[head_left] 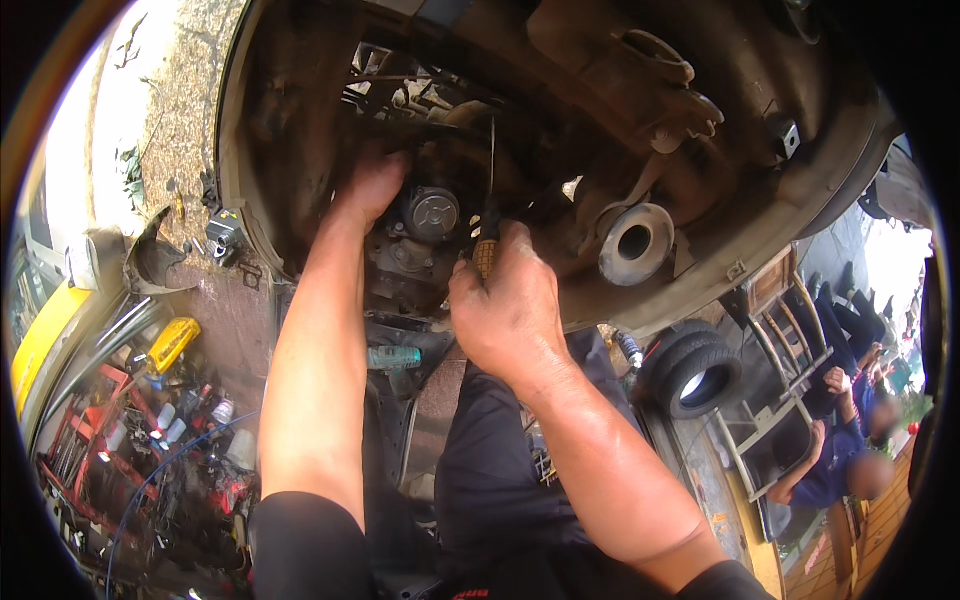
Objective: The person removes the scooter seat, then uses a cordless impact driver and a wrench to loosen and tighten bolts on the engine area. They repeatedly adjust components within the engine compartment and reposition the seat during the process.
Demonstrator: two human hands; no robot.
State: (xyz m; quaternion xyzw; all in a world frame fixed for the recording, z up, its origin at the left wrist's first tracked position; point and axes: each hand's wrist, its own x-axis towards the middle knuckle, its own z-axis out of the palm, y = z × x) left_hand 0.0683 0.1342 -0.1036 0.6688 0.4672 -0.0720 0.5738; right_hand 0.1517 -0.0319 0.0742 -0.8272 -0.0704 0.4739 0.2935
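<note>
My right hand (510,300) is closed around the yellow handle of a screwdriver (486,258). Its long thin shaft points up into the dark underside of a vehicle body (740,230). Left of the screwdriver sits a mechanical unit with a round grey metal cover (435,213). Beside that unit, my left hand (375,187) reaches into the dark cavity. The left fingers are lost in shadow behind parts, so whether they grip anything does not show. To the right of my right hand, a pale strut mount with a dark round hole (634,241) stands out from the bodywork.
A teal tool (395,357) lies below my hands. At lower left are a red metal rack (90,430), a yellow object (174,344) and cluttered tools. Black tyres (700,375), a metal-framed chair (770,450) and seated people (840,465) are on the right.
</note>
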